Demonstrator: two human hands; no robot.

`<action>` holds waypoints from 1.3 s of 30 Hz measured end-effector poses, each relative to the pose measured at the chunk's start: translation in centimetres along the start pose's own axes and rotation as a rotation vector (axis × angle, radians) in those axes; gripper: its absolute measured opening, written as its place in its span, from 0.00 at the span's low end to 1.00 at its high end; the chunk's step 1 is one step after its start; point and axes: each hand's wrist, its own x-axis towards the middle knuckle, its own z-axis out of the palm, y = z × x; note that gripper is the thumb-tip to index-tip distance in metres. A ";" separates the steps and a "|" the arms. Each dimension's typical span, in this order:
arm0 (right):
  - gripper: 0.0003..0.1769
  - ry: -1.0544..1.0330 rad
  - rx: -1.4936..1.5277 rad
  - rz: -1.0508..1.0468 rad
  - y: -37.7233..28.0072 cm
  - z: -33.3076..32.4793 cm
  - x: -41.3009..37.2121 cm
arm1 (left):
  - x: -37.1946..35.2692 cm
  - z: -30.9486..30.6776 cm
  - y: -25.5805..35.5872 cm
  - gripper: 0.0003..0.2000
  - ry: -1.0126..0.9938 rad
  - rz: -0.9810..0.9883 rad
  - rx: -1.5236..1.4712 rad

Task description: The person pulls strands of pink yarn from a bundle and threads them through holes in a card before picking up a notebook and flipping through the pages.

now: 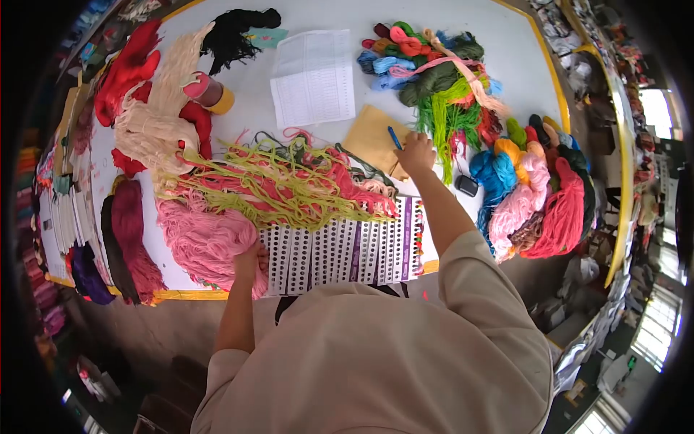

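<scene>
My right hand (pixel 417 154) reaches over the right end of a brown paper envelope (pixel 369 132). Its fingers are bent and look apart, with a blue pen (pixel 395 138) lying right beside the thumb. At the front edge of the table, my left hand (pixel 249 262) rests against a large bundle of pink yarn (pixel 210 231); its fingers are mostly hidden there. Between my arms lie white cards with rows of dark holes (pixel 325 253), some with purple strips. Tangled yellow-green and coral yarn (pixel 289 184) spreads across their far ends.
Red yarn (pixel 130 72), cream yarn (pixel 159 134) and a thread cone (pixel 210 94) lie at left. Black yarn (pixel 235 36) and a printed sheet (pixel 311 79) are farther back. Multicoloured skeins (pixel 441 72), a black key fob (pixel 466 186) and more skeins (pixel 535 181) sit at right.
</scene>
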 end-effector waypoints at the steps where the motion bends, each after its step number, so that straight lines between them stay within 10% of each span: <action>1: 0.27 -0.004 0.002 -0.008 0.4 0.5 0.2 | 0.3 -0.2 -0.1 0.14 0.006 -0.014 -0.007; 4: 0.23 0.016 -0.057 -0.165 1.6 2.2 1.1 | 1.0 -0.3 -0.6 0.14 0.047 0.040 0.050; 7: 0.20 0.378 0.398 0.116 3.5 3.6 2.0 | 1.4 -0.7 -0.9 0.15 0.026 0.046 0.033; 11: 0.27 0.395 0.027 0.383 4.7 1.8 1.3 | 1.9 -0.9 -1.1 0.15 0.036 0.081 0.046; 16: 0.37 0.042 -0.081 -0.147 3.4 1.9 2.3 | 1.2 -0.5 -0.7 0.14 0.053 0.051 0.074; 21: 0.51 -0.093 -0.141 0.112 2.4 3.6 4.4 | 2.5 -1.5 -1.9 0.18 0.056 0.184 0.130; 26: 0.21 -0.047 0.159 -0.140 3.1 -0.7 2.2 | 0.8 -0.3 -0.7 0.14 0.104 0.127 0.080; 39: 0.11 0.537 0.850 -0.231 -2.7 -9.4 -6.9 | 2.8 -1.8 -1.7 0.11 -0.166 0.171 -0.056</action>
